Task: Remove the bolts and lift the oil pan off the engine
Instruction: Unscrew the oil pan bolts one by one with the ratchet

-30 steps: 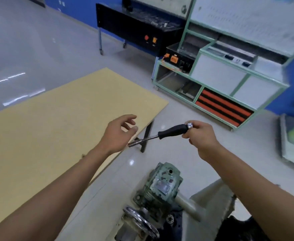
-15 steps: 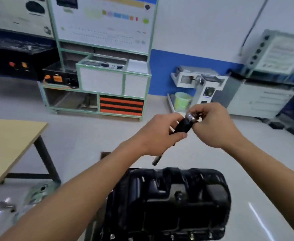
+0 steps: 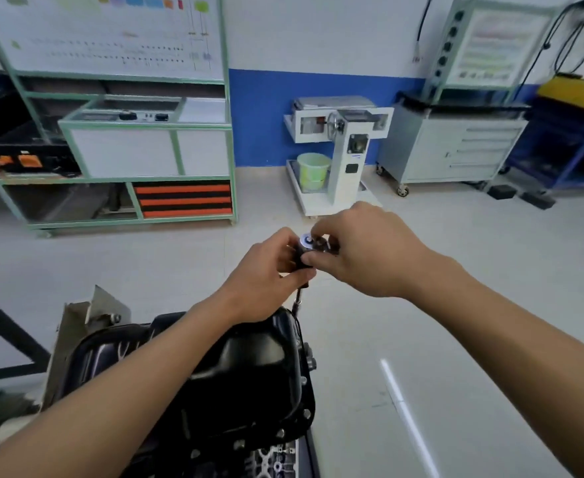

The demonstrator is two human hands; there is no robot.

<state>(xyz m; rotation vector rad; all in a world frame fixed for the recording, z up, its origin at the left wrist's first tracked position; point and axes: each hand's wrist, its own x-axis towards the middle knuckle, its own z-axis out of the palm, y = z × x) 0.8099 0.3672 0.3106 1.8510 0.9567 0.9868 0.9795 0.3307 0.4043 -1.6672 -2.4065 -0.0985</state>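
We poise driver over oil pan
Our left hand wraps the handle, right hand pinches its cap; shaft points 6 o'clock at the rim.

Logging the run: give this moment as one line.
left hand: grips driver | right hand: pinches its cap | tip: near oil pan rim

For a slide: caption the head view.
The left hand and right hand hold a black-handled driver at the rim of the oil pan.
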